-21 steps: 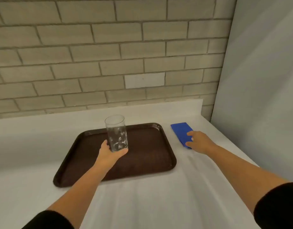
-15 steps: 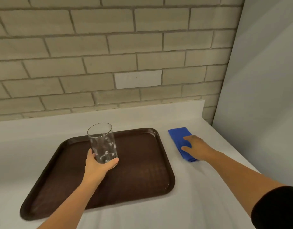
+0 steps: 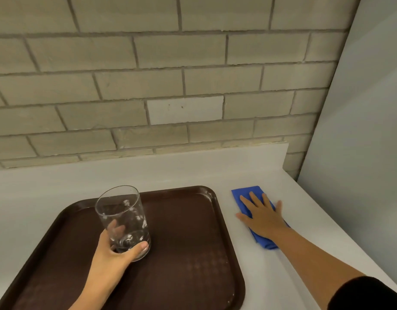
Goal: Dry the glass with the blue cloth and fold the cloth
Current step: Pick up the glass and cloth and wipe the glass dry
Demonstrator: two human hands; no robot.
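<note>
A clear drinking glass (image 3: 123, 217) with water drops on its wall is held near its base by my left hand (image 3: 113, 257), tilted slightly left, above the brown tray (image 3: 188, 253). The folded blue cloth (image 3: 245, 193) lies on the white counter to the right of the tray. My right hand (image 3: 261, 217) rests flat on the cloth with its fingers spread, covering the cloth's middle; only the cloth's far and near ends show.
A white counter (image 3: 269, 278) with a low backsplash runs under a beige brick wall (image 3: 170, 86). A grey panel (image 3: 361, 130) closes off the right side, close to the cloth.
My right hand has slid further onto the cloth and flattened with fingers spread. The glass stays in my left hand, tilted a bit more. The view has moved closer.
</note>
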